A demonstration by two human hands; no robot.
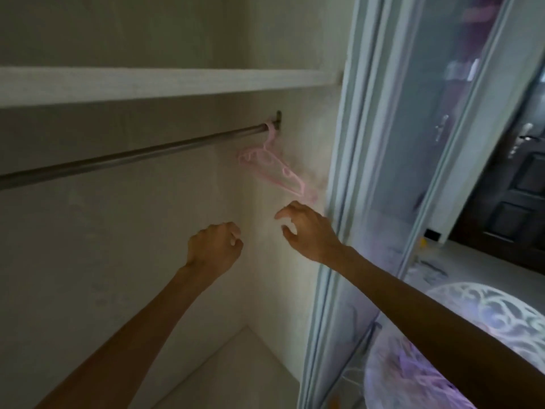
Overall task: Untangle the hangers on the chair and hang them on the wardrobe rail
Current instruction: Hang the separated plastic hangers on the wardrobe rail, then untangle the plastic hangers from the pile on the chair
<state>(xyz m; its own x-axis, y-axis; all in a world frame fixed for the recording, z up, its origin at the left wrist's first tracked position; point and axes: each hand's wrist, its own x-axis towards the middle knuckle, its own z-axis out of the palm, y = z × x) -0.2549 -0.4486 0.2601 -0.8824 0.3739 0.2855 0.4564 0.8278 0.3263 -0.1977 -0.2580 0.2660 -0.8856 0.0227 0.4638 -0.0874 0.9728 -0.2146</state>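
Note:
A pink plastic hanger [275,169] hangs by its hook at the right end of the metal wardrobe rail [132,159], next to the side wall, and looks blurred as if swinging. My right hand [309,231] is just below the hanger, fingers spread and curled, holding nothing. My left hand [213,246] is lower and to the left, loosely closed with nothing visible in it. A white lattice chair [483,308] at the lower right carries a blurred tangle of pink and purple hangers [413,376].
A white shelf [165,84] runs above the rail. The sliding wardrobe door frame [342,202] stands right of my right hand. A dark door [513,202] lies beyond it. The wardrobe floor [236,376] is below.

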